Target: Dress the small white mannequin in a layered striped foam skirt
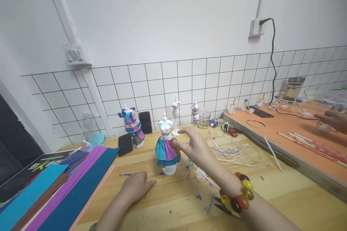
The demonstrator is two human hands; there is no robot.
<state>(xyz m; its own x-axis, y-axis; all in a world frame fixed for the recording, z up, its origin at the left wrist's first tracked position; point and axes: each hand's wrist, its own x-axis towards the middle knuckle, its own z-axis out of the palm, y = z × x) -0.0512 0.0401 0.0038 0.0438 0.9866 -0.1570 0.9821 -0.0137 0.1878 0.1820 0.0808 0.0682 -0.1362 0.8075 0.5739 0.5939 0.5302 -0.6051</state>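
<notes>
A small white mannequin (166, 126) on a round base stands mid-table, wearing a turquoise and purple paper skirt (166, 151). My right hand (193, 146) reaches to it from the right; thumb and a finger pinch the skirt at the waist, the index finger stretched out. A bracelet of amber and red beads (240, 193) is on that wrist. My left hand (135, 186) rests on the wooden table (276, 195) in front of the mannequin, fingers curled loosely, nothing visible in it.
Coloured foam sheets (62, 187) lie stacked at the left. Another dressed mannequin (132, 124), two phones (145, 122) and two small mannequins (176, 110) stand by the tiled wall. A clear bowl (225, 146) sits right. Another person's hand (334, 121) is over an orange mat (298, 133).
</notes>
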